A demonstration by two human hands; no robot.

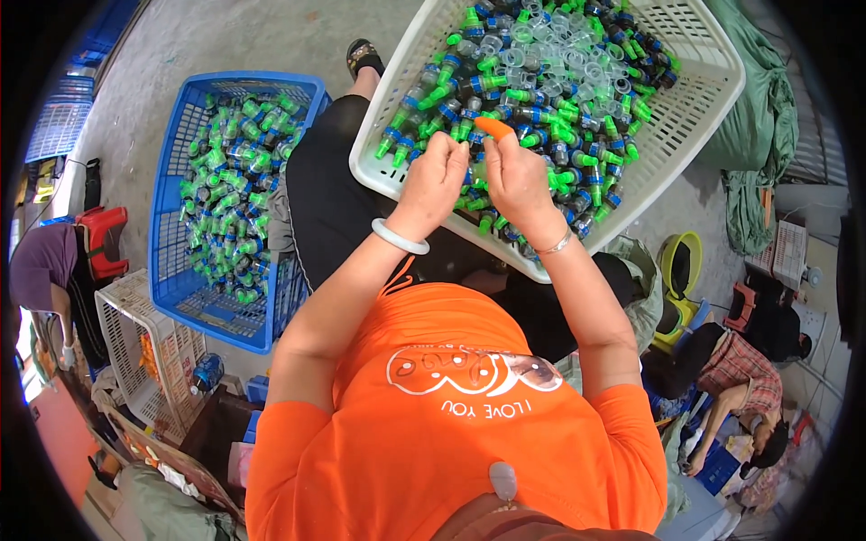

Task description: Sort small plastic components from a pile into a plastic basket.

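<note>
A white plastic basket [695, 108] rests on my lap, filled with several small dark bottles with green nozzles and clear caps [550, 54]. My left hand [435, 180] and my right hand [514, 176] meet over the basket's near side. The right hand pinches a small bottle topped by an orange cone cap [493, 127]. The left hand's fingers are curled against the same spot, and what they hold is hidden. A pale bangle sits on my left wrist, a thin silver one on the right.
A blue crate [171, 270] of similar green-capped bottles stands on the concrete floor to my left. A white crate [126, 343] stands nearer, with another person beside it. At the right sit a second person, a yellow-green bucket [681, 261] and green cloth [753, 126].
</note>
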